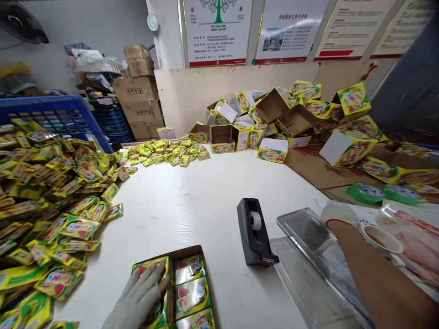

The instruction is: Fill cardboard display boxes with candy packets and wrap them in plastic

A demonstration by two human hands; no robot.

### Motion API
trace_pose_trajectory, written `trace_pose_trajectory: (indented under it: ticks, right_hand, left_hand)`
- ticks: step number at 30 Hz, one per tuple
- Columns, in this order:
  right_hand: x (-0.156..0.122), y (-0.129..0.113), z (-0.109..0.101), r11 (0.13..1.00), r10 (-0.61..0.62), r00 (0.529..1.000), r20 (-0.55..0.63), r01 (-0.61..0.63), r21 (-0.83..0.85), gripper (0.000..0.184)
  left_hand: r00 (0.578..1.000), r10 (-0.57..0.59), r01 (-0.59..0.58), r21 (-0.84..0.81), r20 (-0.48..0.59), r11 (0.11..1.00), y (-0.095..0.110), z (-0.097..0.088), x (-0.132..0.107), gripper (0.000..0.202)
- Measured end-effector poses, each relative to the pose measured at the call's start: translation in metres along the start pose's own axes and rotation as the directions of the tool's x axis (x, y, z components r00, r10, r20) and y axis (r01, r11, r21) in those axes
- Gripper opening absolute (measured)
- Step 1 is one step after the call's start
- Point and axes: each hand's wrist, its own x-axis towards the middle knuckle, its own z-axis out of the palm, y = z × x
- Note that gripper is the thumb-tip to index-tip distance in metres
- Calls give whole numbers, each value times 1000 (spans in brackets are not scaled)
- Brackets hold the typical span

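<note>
My left hand (142,294), in a pale glove, lies with fingers stretched out over the small yellow-green packs in an open display box (202,256) at the bottom of the view. Beside it, more packs (192,296) stand in a column inside the same box. My right arm reaches forward at the right, and its gloved hand (339,213) is by the clear plastic lid (305,228). The fingers of that hand are blurred and turned away, so what they touch is hidden. Between the hands stands a black tape dispenser (255,237) with a white roll.
A large heap of packs (68,192) fills the left side by a blue crate (51,109). More packs (171,151) lie at the back. Printed boxes (274,109) pile up along the wall. Green tape rolls (365,193) and a white cup (384,240) stand at the right.
</note>
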Motion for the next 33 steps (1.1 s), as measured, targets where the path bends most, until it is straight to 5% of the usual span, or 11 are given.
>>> trace_pose_trajectory:
  ticks: [4, 7, 10, 13, 16, 19, 24, 29, 33]
  right_hand:
    - [22, -55, 0, 890, 281, 951, -126, -210, 405, 41]
    - [-6, -117, 6, 809, 214, 976, -34, -157, 566, 28]
    - [-89, -171, 1, 727, -67, 996, 63, 6, 687, 14]
    - [-188, -203, -16, 627, -461, 887, -11, 335, 703, 12]
    - [-253, -215, -27, 562, -591, 801, -100, 497, 661, 10]
    - [-278, -215, -29, 543, -638, 760, -124, 559, 626, 7]
    - [-288, -212, -34, 512, -715, 698, -25, 548, 661, 8]
    - [-297, -208, -39, 523, -639, 769, 38, 398, 754, 8]
    - [-308, -202, -37, 466, -556, 831, 24, 288, 837, 11]
  left_hand:
    - [949, -314, 300, -252, -18, 920, 29, -15, 13, 51]
    - [888, -455, 426, -501, 71, 753, 57, -31, 38, 38]
    - [805, -512, 495, -815, 299, 303, 86, -47, 66, 34]
    - [752, -474, 383, -890, 457, -249, 111, -53, 78, 45]
    - [773, -354, 306, -797, 527, -520, 124, -55, 71, 50]
    - [786, -297, 310, -761, 542, -569, 128, -54, 57, 40]
    - [741, -313, 359, -744, 595, -563, 131, -55, 39, 47]
    - [721, -298, 377, -714, 626, -589, 137, -57, 32, 48]
    - [764, -236, 301, -654, 601, -694, 143, -60, 31, 40]
